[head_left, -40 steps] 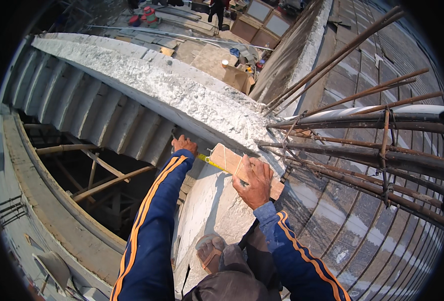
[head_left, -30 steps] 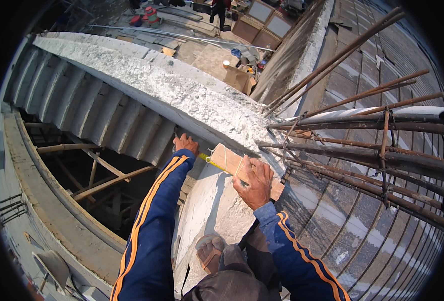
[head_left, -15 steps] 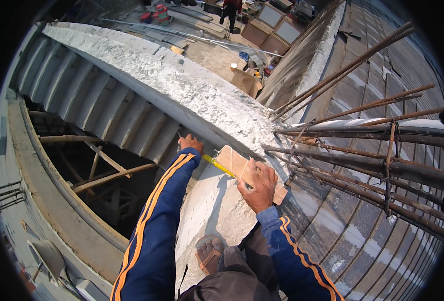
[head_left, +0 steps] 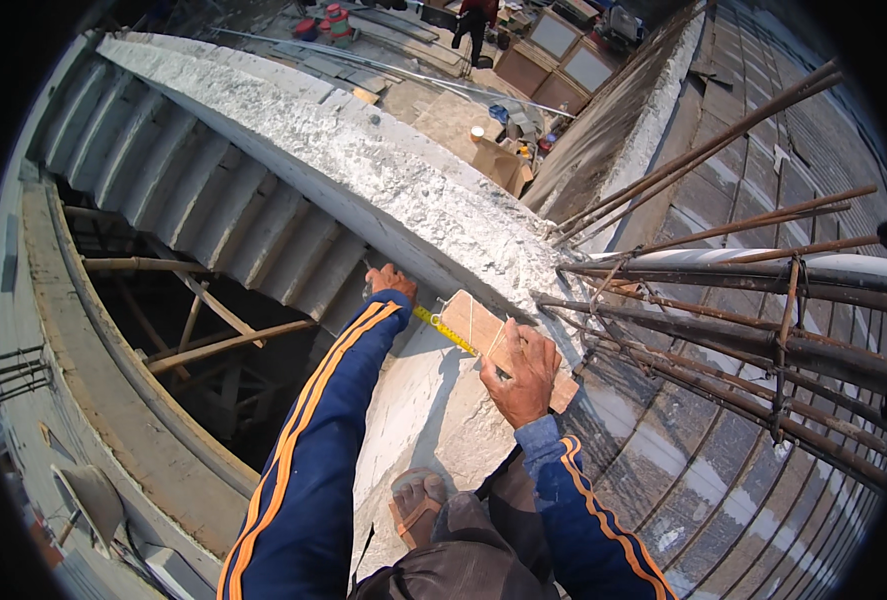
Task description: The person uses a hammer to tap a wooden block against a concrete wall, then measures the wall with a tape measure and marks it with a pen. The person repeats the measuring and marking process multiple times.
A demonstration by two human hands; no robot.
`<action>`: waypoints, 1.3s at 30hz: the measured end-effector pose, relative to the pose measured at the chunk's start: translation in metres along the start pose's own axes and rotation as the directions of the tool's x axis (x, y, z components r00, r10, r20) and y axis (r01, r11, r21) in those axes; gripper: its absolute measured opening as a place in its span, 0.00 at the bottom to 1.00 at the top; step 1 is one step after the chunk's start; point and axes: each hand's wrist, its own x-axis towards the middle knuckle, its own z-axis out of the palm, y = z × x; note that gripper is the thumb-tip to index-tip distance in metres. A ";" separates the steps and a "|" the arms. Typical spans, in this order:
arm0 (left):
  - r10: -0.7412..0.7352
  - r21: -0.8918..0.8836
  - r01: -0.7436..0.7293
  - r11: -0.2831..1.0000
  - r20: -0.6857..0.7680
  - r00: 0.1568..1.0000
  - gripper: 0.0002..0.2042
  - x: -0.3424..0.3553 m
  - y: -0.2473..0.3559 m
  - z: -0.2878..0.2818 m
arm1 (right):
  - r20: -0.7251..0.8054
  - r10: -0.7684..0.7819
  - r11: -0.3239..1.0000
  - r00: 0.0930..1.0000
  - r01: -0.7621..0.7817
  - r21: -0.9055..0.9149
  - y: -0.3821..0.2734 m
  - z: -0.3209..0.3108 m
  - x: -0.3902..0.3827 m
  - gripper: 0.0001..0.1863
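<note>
My left hand (head_left: 391, 284) is curled at the inner side of the white concrete parapet (head_left: 263, 130), beside the stair, closed round something small that I cannot make out. A yellow measuring tape (head_left: 446, 330) stretches from near it down to my right hand (head_left: 523, 365). That hand is closed on a pale wooden block (head_left: 468, 318) wound with thin string, the tape running along under the block's lower edge; whatever is in the palm is mostly hidden. My sandalled foot (head_left: 418, 505) stands on the concrete ledge (head_left: 393, 450) below.
Concrete steps (head_left: 203, 195) descend alongside a dark opening crossed by timber poles (head_left: 223, 340). Bundled rusty rebar and pipes (head_left: 723, 320) jut rightward over a sloped, gridded surface (head_left: 703, 480). Far below, a person (head_left: 475, 30) stands among boards, buckets and framed panels (head_left: 553, 55).
The whole view has shifted slightly, the stairs and parapet appearing higher and further right. Both hands sit a little further right in the picture, still holding as before.
</note>
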 end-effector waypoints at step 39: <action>-0.026 0.015 0.027 1.000 -0.080 0.996 0.17 -0.005 -0.001 0.015 | -0.004 -0.021 1.000 1.000 0.021 -0.019 0.001 0.001 -0.001 0.40</action>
